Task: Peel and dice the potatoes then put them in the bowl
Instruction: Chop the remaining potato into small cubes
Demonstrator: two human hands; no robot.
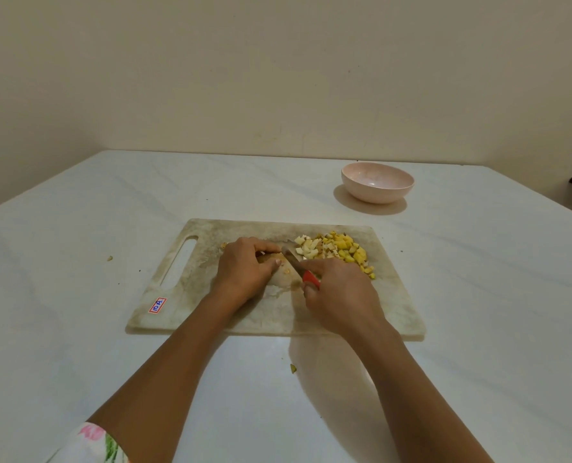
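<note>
Beige walls meet behind a white table [77, 262], and on it lies a worn, stained cutting board [395, 305] with a slot handle [181, 262] at its left end and a red-and-blue sticker [157, 305] near its front left corner. Beyond the board's far right corner, well apart from it, stands a pink bowl [375, 195] – upright, with its speckled inside showing right down to the bottom. The diced potato [341, 250] is all on the board: a loose heap in the far right part, paler cubes on its left side and deeper yellow ones on its right, some with bits of brown skin. Near the middle of the board the left hand [244, 269] is curled over a brownish potato piece [267, 258], thumb and fingertips pinching it against the board; most of the piece is hidden under the hand. The right hand [341, 295] is wrapped round the red handle of a knife [293, 259], forefinger stretched along the top, and the blade slants away to the left – its tip sits between the held piece and the pale cubes. Whether the edge is touching the potato cannot be told. Small scraps [110, 258] lie on the table left of the board, and another bit [293, 368] in front of it. A flowered sleeve [90, 442] shows at the bottom left.
</note>
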